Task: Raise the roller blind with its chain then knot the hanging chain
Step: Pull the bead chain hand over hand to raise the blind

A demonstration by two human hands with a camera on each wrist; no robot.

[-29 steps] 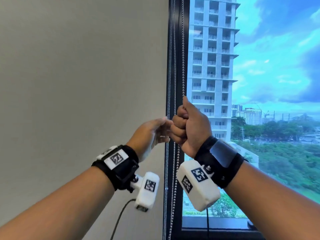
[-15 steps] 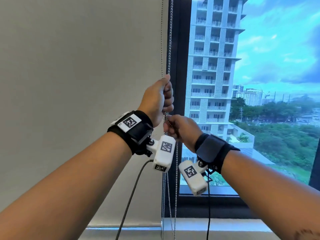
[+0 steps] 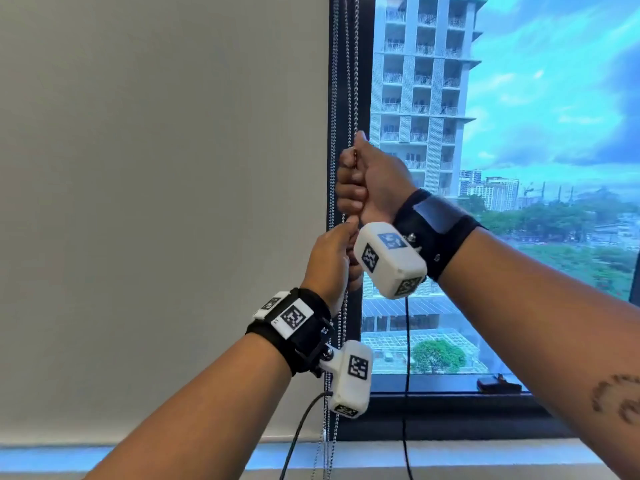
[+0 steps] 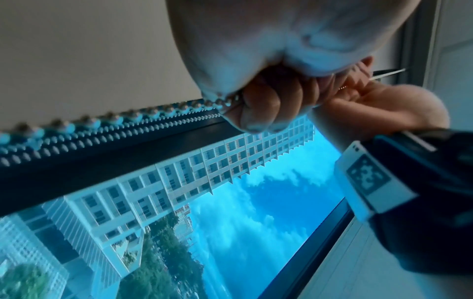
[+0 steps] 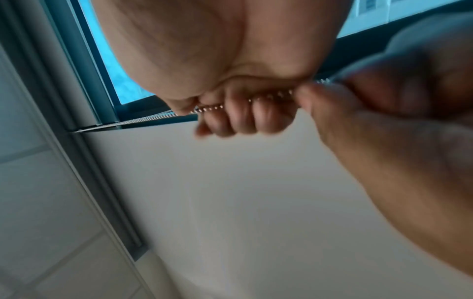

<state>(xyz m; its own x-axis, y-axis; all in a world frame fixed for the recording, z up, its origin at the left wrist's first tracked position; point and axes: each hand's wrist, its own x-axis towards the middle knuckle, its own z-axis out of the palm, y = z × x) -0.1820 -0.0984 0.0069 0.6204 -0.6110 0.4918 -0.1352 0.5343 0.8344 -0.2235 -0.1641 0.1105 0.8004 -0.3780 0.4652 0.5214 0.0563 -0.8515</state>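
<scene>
Our right hand [image 3: 372, 183] is clenched around the bead chain [image 3: 348, 81], which hangs along the dark window frame [image 3: 363, 341] at the right edge of the roller blind [image 3: 156, 202]; our left hand [image 3: 330, 265], directly below, grips the same chain.

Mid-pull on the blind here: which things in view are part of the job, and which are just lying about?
Part of the job:
- bead chain
- roller blind, lowered beside the glass
- right hand, gripping the chain higher up
- left hand, gripping it just below

Just lying about:
- small dark object on the window frame
- window sill
</scene>
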